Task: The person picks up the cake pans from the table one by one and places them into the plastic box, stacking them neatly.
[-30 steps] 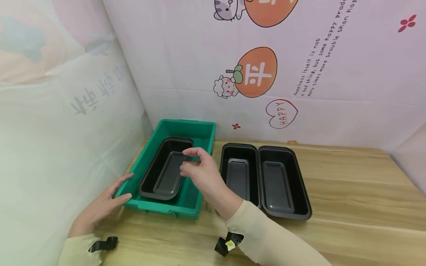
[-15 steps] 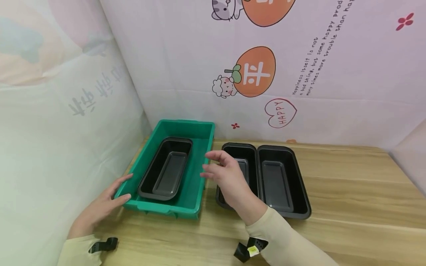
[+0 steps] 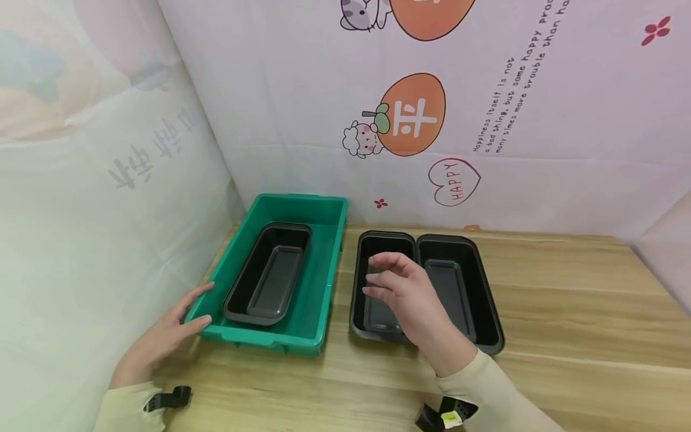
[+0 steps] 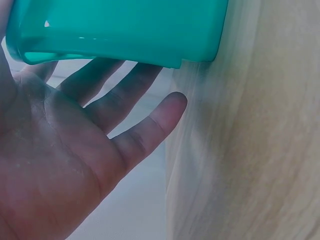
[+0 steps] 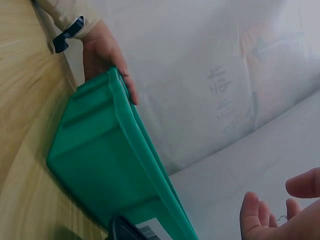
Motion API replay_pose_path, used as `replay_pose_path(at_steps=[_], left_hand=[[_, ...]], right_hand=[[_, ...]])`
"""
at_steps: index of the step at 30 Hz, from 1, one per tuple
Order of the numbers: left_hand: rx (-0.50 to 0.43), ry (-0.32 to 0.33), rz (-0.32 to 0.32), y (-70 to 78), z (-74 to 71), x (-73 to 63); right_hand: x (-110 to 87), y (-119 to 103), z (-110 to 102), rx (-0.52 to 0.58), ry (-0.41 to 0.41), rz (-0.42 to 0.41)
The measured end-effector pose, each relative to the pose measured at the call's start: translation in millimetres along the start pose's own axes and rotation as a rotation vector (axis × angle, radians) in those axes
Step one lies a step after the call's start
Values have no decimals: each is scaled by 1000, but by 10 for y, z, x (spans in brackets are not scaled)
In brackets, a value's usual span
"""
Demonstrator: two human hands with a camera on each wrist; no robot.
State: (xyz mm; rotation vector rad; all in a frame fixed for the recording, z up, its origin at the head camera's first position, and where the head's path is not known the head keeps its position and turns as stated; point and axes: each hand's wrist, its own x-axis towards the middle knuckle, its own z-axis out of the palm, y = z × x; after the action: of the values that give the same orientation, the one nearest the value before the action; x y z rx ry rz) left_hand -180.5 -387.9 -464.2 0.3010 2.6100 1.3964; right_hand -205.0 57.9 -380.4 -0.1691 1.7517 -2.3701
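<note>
My left hand (image 3: 160, 336) holds the near left corner of a green plastic bin (image 3: 270, 339), thumb at the front rim and fingers along the left side. Seen from the left wrist, several fingers (image 4: 115, 100) run behind the green wall. A dark loaf pan (image 3: 276, 282) lies inside the bin, toward its left. My right hand (image 3: 412, 300) hovers over two more loaf pans standing side by side, the left pan (image 3: 372, 312) and the right pan (image 3: 488, 300). Its fingers are loosely bent, with nothing between them, and it partly hides both pans.
All this stands on a wood-grain table (image 3: 572, 312). A white printed cloth (image 3: 302, 108) rises behind, and another cloth wall (image 3: 108, 240) closes off the left side, close to the left hand.
My right hand has moved right, from above the pan in the bin to above the two pans on the table. The left hand and the bin have stayed put.
</note>
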Motion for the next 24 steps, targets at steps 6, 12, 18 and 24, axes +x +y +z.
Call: replay_pose_path(at_steps=[6, 12, 18, 24], left_hand=[[-11, -10, -15, 17, 8, -8], [-15, -9, -27, 38, 0, -18], [-23, -4, -22, 27, 12, -19], [-45, -7, -32, 27, 20, -27]], right_hand=[[-44, -86, -134, -21, 12, -18], [-101, -122, -292, -18, -5, -13], [-146, -159, -554, -16, -15, -33], [-219, -183, -856, -14, -35, -61]])
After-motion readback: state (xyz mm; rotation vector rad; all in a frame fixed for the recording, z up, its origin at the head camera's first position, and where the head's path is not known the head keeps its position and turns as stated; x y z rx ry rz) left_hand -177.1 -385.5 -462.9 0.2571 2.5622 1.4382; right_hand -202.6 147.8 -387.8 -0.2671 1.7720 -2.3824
